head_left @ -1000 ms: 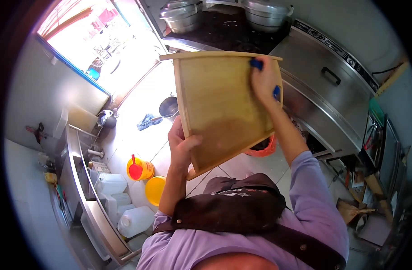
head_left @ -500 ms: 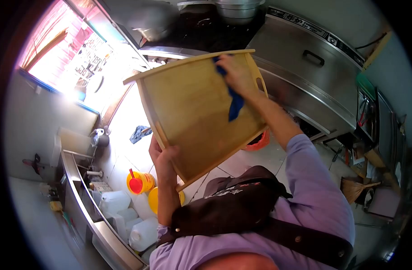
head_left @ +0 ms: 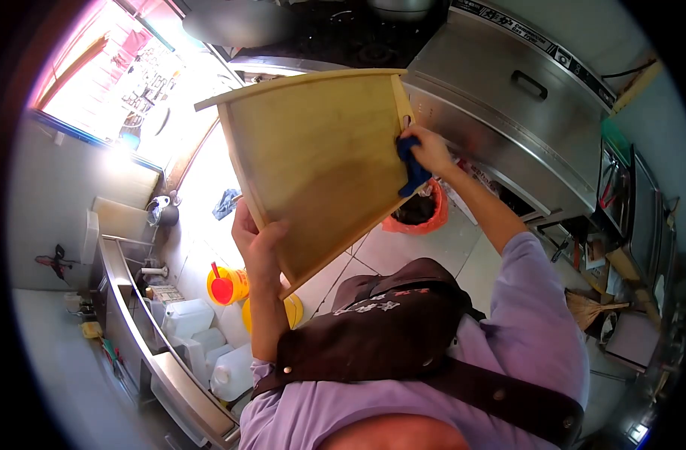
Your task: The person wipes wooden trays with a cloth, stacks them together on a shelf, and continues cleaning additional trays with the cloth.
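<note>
A wooden tray (head_left: 313, 157) with raised edges is held up tilted in front of my body. My left hand (head_left: 259, 236) grips its left side near the lower corner, thumb over the inner face. At the right side, by the cut-out handle slot, my right hand (head_left: 430, 150) clutches a dark blue cloth (head_left: 412, 166) against the tray's edge. The lower part of the tray's surface looks darker than the upper part.
Behind the tray stand a black stove top (head_left: 335, 37) and a steel gas griddle (head_left: 500, 105). On the floor are a red-lined bin (head_left: 436, 214), a yellow bucket (head_left: 239, 283) and white plastic jugs (head_left: 189, 318). A metal counter frame (head_left: 144, 337) runs along the left.
My right hand has moved with the cloth from the tray's upper inner face to its right edge. The tray has shifted slightly left, and more of the red-lined bin shows.
</note>
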`<state>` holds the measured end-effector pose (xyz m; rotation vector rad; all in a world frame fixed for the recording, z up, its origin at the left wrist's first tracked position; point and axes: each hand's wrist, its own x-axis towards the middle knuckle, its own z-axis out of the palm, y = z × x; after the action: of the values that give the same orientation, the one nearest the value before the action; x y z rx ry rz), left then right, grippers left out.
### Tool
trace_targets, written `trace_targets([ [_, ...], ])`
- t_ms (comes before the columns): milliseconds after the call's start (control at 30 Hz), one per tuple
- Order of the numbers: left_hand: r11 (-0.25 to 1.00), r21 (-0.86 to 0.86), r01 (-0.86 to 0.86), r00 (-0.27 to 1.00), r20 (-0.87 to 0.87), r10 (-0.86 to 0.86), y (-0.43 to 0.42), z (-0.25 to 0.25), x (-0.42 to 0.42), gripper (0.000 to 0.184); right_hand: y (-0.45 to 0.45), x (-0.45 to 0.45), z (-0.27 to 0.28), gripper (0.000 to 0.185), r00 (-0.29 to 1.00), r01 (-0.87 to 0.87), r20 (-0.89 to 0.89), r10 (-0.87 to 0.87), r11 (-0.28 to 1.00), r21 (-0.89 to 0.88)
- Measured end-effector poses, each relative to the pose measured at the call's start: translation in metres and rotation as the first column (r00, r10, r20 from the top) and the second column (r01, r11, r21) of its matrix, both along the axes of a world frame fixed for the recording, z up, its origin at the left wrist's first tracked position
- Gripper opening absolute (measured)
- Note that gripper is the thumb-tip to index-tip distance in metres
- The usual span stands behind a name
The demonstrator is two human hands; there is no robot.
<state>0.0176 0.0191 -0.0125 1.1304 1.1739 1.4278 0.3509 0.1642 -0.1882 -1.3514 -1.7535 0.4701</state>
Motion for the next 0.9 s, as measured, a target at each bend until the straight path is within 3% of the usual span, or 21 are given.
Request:
trace_targets([
  [33,1.000,-0.003,-0.005,1.000,-0.005,0.005,0.000,0.000,-0.003,0.057,0.015,0.004,0.000,0.020,0.956,0.087,-0.269,-0.119,0.988,-0.127],
  [67,1.000,-0.004,-0.008,1.000,-0.011,0.008,0.000,0.001,-0.004,0.057,0.028,0.009,-0.002,0.018,0.827,0.135,-0.500,-0.259,0.953,-0.269],
  [100,1.000,0.000,-0.009,1.000,-0.004,0.009,0.000,0.002,-0.002,0.057,0.029,0.010,0.032,0.017,0.652,0.078,-0.705,-0.279,0.949,-0.304],
  [233,1.000,0.012,0.028,0.998,0.050,-0.028,-0.005,0.005,0.004,0.058,0.046,0.004,0.083,0.017,0.815,0.433,-0.417,-0.402,0.901,-0.023],
  [300,0.999,0.017,0.038,0.998,0.056,-0.039,-0.009,0.007,0.006,0.059,0.059,0.002,0.081,0.017,0.854,0.503,-0.249,-0.457,0.848,0.167],
  [400,0.999,0.021,0.031,0.999,0.037,-0.032,-0.018,0.014,0.012,0.061,0.066,0.000,0.082,0.029,0.823,0.568,-0.183,-0.538,0.794,0.217],
  [500,0.998,0.040,0.040,0.999,0.035,-0.041,-0.022,0.015,0.011,0.062,0.069,-0.004,0.091,0.040,0.750,0.581,-0.287,-0.595,0.801,-0.142],
  [600,0.998,0.058,0.038,0.999,-0.005,-0.038,-0.026,0.015,0.009,0.062,0.072,0.001,0.100,0.048,0.833,0.482,-0.243,-0.497,0.868,-0.123],
  [700,0.999,0.052,0.015,1.000,0.000,-0.015,-0.030,0.018,0.007,0.062,0.067,-0.005,0.116,0.046,0.827,0.504,-0.202,-0.525,0.851,-0.149],
  [800,0.999,0.026,-0.021,0.999,0.050,0.020,-0.034,0.017,0.012,0.062,0.074,-0.003,0.104,0.043,0.809,0.481,-0.332,-0.485,0.871,-0.101],
  [900,0.999,0.018,-0.033,0.995,0.093,0.031,-0.031,0.016,0.008,0.062,0.078,0.004,0.065,0.037,0.862,0.421,-0.388,-0.327,0.888,0.188],
])
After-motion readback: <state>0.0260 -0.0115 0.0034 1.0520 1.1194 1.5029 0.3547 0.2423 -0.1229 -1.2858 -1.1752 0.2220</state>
